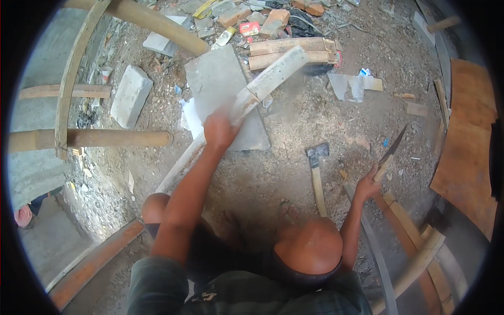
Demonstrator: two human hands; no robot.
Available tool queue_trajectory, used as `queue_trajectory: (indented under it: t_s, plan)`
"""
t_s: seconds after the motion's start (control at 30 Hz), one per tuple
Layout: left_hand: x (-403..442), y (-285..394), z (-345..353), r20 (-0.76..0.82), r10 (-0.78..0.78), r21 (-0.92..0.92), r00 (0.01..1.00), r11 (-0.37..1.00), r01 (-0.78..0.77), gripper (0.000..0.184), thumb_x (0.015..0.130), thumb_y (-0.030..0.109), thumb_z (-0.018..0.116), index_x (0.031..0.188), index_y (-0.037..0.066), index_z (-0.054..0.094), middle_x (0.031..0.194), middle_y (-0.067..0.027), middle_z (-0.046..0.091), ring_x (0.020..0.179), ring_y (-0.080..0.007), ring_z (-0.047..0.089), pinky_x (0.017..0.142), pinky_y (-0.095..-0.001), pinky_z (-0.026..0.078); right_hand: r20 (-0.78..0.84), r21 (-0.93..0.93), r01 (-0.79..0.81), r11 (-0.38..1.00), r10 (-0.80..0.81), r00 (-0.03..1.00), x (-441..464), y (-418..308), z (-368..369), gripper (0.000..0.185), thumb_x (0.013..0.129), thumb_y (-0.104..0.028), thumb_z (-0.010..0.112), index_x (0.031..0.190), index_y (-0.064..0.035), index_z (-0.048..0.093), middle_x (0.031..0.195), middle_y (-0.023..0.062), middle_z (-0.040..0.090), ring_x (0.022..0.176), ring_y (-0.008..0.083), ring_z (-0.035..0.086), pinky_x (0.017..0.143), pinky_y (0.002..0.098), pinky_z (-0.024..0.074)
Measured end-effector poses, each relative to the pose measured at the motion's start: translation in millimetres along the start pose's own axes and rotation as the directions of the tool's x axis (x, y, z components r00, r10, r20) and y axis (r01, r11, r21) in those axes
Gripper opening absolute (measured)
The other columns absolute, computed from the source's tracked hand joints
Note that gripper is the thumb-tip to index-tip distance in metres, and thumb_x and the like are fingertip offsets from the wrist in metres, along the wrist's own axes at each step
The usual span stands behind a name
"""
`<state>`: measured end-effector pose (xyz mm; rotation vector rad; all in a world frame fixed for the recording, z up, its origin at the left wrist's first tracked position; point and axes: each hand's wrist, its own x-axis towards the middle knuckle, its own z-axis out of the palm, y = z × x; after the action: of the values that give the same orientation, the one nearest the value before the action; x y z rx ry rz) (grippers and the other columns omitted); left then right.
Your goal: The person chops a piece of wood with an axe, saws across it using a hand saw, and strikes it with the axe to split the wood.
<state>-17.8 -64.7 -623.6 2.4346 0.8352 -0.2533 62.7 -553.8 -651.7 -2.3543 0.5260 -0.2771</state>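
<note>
Left hand [220, 128] at 10 o'clock, blurred but closed round a whitish pole [273, 76], and what a long piece it is, slanting from 8 o'clock up to 1 o'clock! Beneath its line lies a grey flat slab [210, 73]; whether the two touch, I cannot tell. Over at 4 o'clock, the right hand [368, 184] grips a knife [391, 153] by its pale handle, dark blade angled up and outward, well apart from the pole. Between the hands, at 3 o'clock, a hatchet [317, 170] lies on the littered dirt, head away from the person, its handle reaching down to the right knee [312, 244] (wood chips everywhere, by the look of it!). Up at 1 o'clock, split bamboo pieces [289, 52] sit near the pole's far end, with broken bricks [275, 22] just beyond. A pale block [131, 97] lies at 10 o'clock, and out at 3 o'clock, there's a brown sheet [466, 136].
</note>
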Motion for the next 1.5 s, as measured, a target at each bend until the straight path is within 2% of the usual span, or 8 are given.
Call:
queue_trajectory:
  t_s: [0.07, 0.2, 0.6, 0.67, 0.87, 1.2, 1.43, 1.5]
  plan:
    - [-19, -5, 35, -0.369, 0.358, 0.239, 0.858, 0.928, -0.285, 0.076, 0.084, 0.047, 0.084, 0.149, 0.016, 0.059, 0.145, -0.0152, 0.063, 0.133, -0.0377, 0.058, 0.111, -0.0487, 0.046, -0.021, 0.142, 0.057, 0.988, -0.055, 0.998, -21, -24, -5, 0.030, 0.109, -0.020, 0.062, 0.117, 0.0088, 0.067, 0.106, 0.0195, 0.075, 0.090, 0.0267, 0.071, 0.079, 0.0372, 0.0547]
    - [-54, 16, 36, -0.441, 0.387, 0.189, 0.810, 0.922, -0.338, 0.078, 0.083, 0.045, 0.086, 0.150, 0.017, 0.059, 0.145, -0.0189, 0.060, 0.138, -0.0389, 0.053, 0.115, -0.0530, 0.040, 0.026, 0.373, 0.299, 0.878, -0.332, 0.943, -45, -68, -19, 0.019, 0.107, -0.013, 0.066, 0.110, 0.0051, 0.068, 0.097, 0.0106, 0.072, 0.086, 0.0171, 0.066, 0.078, 0.0348, 0.0536]
    - [-73, -27, 27, -0.076, 0.176, 0.325, 0.981, 0.935, -0.142, 0.106, 0.075, 0.034, 0.092, 0.163, 0.011, 0.038, 0.137, -0.0190, 0.053, 0.125, -0.0374, 0.054, 0.106, -0.0494, 0.045, 0.321, 0.520, 0.411, 0.749, -0.617, 0.719, -64, -128, 28, 0.014, 0.095, -0.003, 0.076, 0.107, 0.0026, 0.071, 0.101, 0.0165, 0.076, 0.088, 0.0299, 0.076, 0.078, 0.0407, 0.0604]
    - [-69, -26, 19, -0.017, 0.205, 0.341, 0.979, 0.921, -0.187, 0.109, 0.076, 0.031, 0.092, 0.165, 0.011, 0.033, 0.135, -0.0182, 0.053, 0.122, -0.0365, 0.055, 0.102, -0.0491, 0.048, 0.263, 0.394, 0.769, 0.504, -0.863, 0.431, -50, -143, 42, 0.014, 0.092, 0.000, 0.076, 0.101, 0.0035, 0.067, 0.098, 0.0192, 0.072, 0.085, 0.0351, 0.073, 0.077, 0.0429, 0.0603]
    - [-53, -23, 1, 0.054, 0.231, 0.384, 0.971, 0.893, -0.234, 0.113, 0.078, 0.028, 0.091, 0.169, 0.014, 0.026, 0.139, -0.0190, 0.053, 0.126, -0.0375, 0.055, 0.104, -0.0503, 0.048, 0.662, 0.104, 0.898, 0.427, -0.704, 0.258, -61, -145, 69, 0.035, 0.068, 0.003, 0.077, 0.095, -0.0042, 0.055, 0.088, 0.0181, 0.066, 0.086, 0.0401, 0.069, 0.081, 0.0468, 0.0545]
    - [-19, -43, -19, -0.040, 0.454, 0.320, 0.890, 0.850, -0.419, 0.104, 0.070, 0.023, 0.093, 0.162, 0.016, 0.043, 0.143, -0.0171, 0.059, 0.131, -0.0394, 0.055, 0.111, -0.0505, 0.042, 0.661, 0.205, 0.730, 0.652, -0.642, 0.389, -76, -101, 54, 0.036, 0.069, 0.000, 0.082, 0.094, -0.0015, 0.057, 0.089, 0.0210, 0.067, 0.087, 0.0467, 0.066, 0.078, 0.0490, 0.0542]
    - [-8, 2, -6, -0.321, 0.546, 0.154, 0.774, 0.836, -0.526, 0.072, 0.090, 0.040, 0.079, 0.152, 0.012, 0.056, 0.132, -0.0188, 0.062, 0.125, -0.0365, 0.059, 0.107, -0.0478, 0.046, 0.361, 0.555, 0.367, 0.746, -0.614, 0.702, -100, -131, 7, 0.013, 0.089, -0.008, 0.075, 0.085, -0.0023, 0.063, 0.067, 0.0100, 0.058, 0.057, 0.0218, 0.059, 0.056, 0.0357, 0.0450]
    - [15, 24, 10, -0.380, 0.305, -0.150, 0.873, 0.911, -0.384, 0.044, 0.098, 0.040, 0.071, 0.126, 0.007, 0.072, 0.117, -0.0188, 0.071, 0.110, -0.0396, 0.065, 0.097, -0.0497, 0.050, 0.312, 0.562, 0.393, 0.728, -0.626, 0.714, -105, -136, -1, 0.015, 0.090, -0.009, 0.073, 0.082, -0.0031, 0.062, 0.063, 0.0072, 0.056, 0.053, 0.0167, 0.056, 0.055, 0.0328, 0.0429]
